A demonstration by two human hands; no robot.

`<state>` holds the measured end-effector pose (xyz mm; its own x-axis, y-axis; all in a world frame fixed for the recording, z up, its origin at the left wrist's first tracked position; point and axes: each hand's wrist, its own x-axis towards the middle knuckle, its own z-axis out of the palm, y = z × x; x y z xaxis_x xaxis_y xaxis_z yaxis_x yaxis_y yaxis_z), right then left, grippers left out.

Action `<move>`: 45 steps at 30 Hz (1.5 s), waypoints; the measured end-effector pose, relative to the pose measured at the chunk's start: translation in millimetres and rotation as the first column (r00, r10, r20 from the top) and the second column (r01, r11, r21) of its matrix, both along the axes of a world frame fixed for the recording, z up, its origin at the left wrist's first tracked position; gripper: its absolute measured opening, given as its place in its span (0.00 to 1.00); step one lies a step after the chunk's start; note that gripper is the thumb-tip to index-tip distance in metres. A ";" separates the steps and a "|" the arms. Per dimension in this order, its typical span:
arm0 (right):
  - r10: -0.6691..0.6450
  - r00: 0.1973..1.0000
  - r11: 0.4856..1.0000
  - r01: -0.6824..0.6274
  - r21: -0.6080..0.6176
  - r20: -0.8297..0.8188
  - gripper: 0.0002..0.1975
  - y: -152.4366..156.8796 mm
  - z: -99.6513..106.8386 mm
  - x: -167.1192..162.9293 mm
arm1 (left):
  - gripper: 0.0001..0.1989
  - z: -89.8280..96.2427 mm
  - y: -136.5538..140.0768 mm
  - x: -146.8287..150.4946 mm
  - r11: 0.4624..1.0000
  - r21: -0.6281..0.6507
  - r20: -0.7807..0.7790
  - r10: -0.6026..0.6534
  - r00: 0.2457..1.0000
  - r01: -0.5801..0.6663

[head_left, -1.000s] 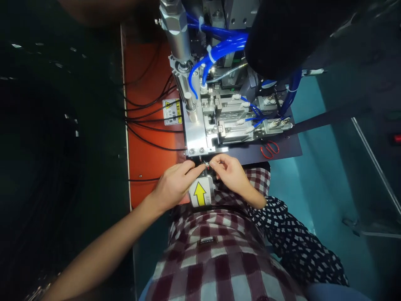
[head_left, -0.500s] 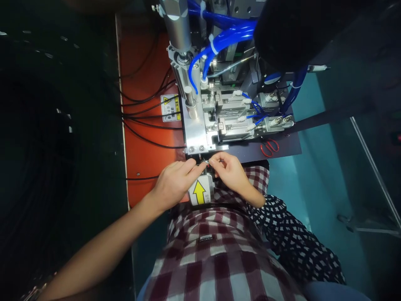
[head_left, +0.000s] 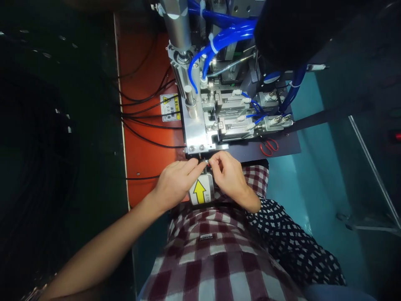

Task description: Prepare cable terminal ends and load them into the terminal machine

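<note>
Hands [head_left: 230, 175] still close together; right wrist [head_left: 251, 200] drawn inward.

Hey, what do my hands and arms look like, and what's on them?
Your left hand and right hand are bare, with no gloves. No sleeve shows on your left forearm. Your right arm wears a loose, dark sleeve with a small white repeating pattern, ending partway down the forearm.

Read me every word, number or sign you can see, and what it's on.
"运行", then a cut-off character, beside a yellow arrow: arrow plate.
Warning triangle: warning label; its characters are too small to read surely.
Clothing tag: too blurred.
</note>
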<state>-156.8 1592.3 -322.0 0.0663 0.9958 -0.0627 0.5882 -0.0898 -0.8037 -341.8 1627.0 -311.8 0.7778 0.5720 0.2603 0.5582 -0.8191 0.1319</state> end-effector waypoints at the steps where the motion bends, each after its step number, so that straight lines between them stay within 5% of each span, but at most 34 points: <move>1: 0.000 1.000 1.000 0.000 -0.020 -0.019 0.09 0.7 -0.6 0.9 | 0.14 -0.4 -0.1 -0.2 1.000 -0.011 0.007 0.000 1.000 0.000; 6: -0.028 0.987 0.990 0.006 -0.143 -0.156 0.08 2.8 -3.2 9.4 | 0.14 -5.3 0.7 -2.5 0.998 -0.057 0.078 -0.016 0.997 0.021; 14: -0.038 0.983 0.986 0.007 0.167 0.182 0.12 -1.9 1.4 -6.2 | 0.13 -6.7 0.9 -2.8 0.997 -0.076 0.133 -0.023 0.991 0.033; 19: -0.033 0.975 0.976 -0.016 0.217 0.221 0.13 -0.3 -0.8 -8.9 | 0.13 -8.0 1.4 -2.7 0.998 -0.052 0.166 -0.023 0.986 0.032; 26: -0.117 0.993 0.991 0.118 0.057 -0.024 0.11 -3.1 -4.0 -2.9 | 0.12 -4.9 2.0 -2.4 0.997 -0.056 0.144 -0.038 0.989 0.047; 31: -0.150 0.919 0.973 0.072 -0.217 -0.365 0.12 3.5 -18.8 4.2 | 0.14 -3.2 1.4 -1.6 0.995 -0.096 0.102 -0.001 0.995 0.011; 33: -0.168 0.911 0.966 0.076 -0.246 -0.378 0.13 2.9 -22.0 8.1 | 0.14 -3.7 1.3 -1.4 0.994 -0.108 0.092 0.012 0.996 -0.002; 38: -0.184 0.960 0.983 0.177 -0.055 -0.209 0.11 -12.9 -12.3 6.0 | 0.13 -6.0 1.3 -1.6 0.996 -0.092 0.081 0.008 0.997 -0.001; 45: -0.088 0.990 0.990 0.099 0.103 -0.106 0.08 -17.1 -0.3 -4.7 | 0.13 -6.4 1.2 -1.9 0.997 -0.075 0.085 0.005 0.996 0.001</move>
